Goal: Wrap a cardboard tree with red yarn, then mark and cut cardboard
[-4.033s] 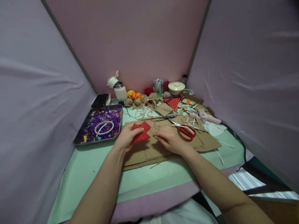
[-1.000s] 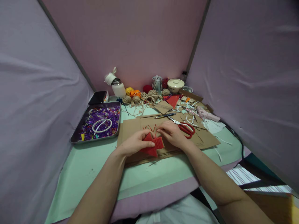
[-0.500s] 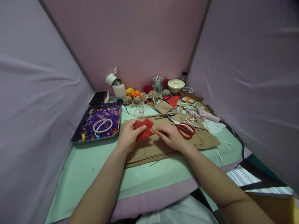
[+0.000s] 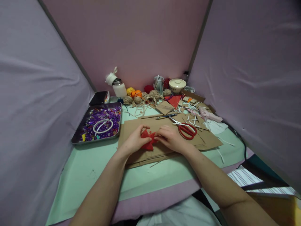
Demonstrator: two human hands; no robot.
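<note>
A small red piece (image 4: 148, 145) with pointed corners, seemingly wrapped in yarn, is held just above the brown cardboard sheets (image 4: 138, 160). My left hand (image 4: 135, 140) grips its left side, with the thumb across its face. My right hand (image 4: 168, 138) has its thumb and fingertips pinched at the right edge of the same piece. Parts of it are hidden behind my fingers. Right of my right hand, red-handled scissors (image 4: 187, 130) lie with blades apart on the cardboard. A dark pen (image 4: 166, 116) rests beyond my hands.
At the left stands a metal tray (image 4: 73, 140) of purple beads with a white ring (image 4: 102, 126). Yarn balls (image 4: 136, 94), a white jar (image 4: 119, 89) and a lidded bowl (image 4: 177, 85) line the back. A pink glue gun (image 4: 210, 115) lies right among paper scraps.
The red piece has been turned and lowered slightly, so its pointed outline faces me. My right hand has moved left, from the loose strand at its side onto the piece's edge.
</note>
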